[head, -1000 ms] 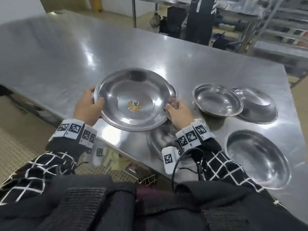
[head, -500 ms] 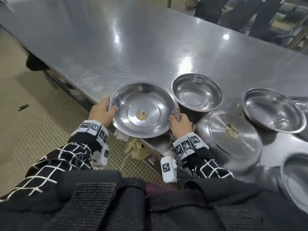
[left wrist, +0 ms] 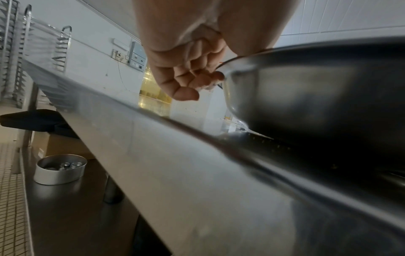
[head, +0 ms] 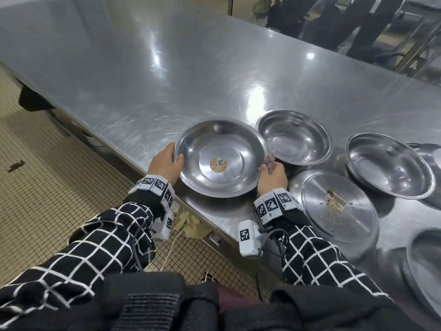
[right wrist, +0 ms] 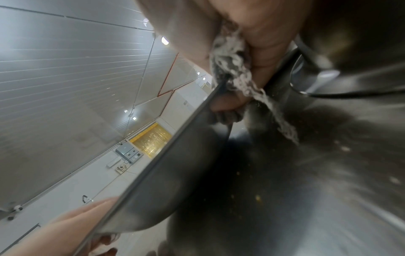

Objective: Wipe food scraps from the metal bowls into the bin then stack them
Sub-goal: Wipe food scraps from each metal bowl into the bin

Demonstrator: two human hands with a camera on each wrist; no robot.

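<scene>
Held bowl w/ round yellow sticker at centre of its floor, upright, over near edge of steel table; whether resting on table or just above it: cannot tell. Inside looks clean. Gripped at left rim by left hand: thumb over rim, fingers curled underneath, per left wrist view. Gripped at right rim by right hand, which also pinches a crumpled greyish cloth against the rim; cloth seen bunched between thumb and fingers in right wrist view.

Just right and farther: second bowl, upright, scratched inside, rim just beside held bowl's rim. Near-right: upturned bowl, base up, crumbs and a torn label scrap on it. Farther right: third bowl, upright. Behind that, at right frame edge, sliver of another rim. Near-right corner: part of one more bowl, cut off by frame.

Crumbs scattered on table under held bowl, right wrist view. Under table: lower shelf w/ small round tin holding small items, too blurred to tell. Pale rag-like stuff below table edge, btwn the arms. Tiled floor at left. Black-and-white check sleeves; marker bands on both wrists. Dark legs of people standing beyond far side of table.
</scene>
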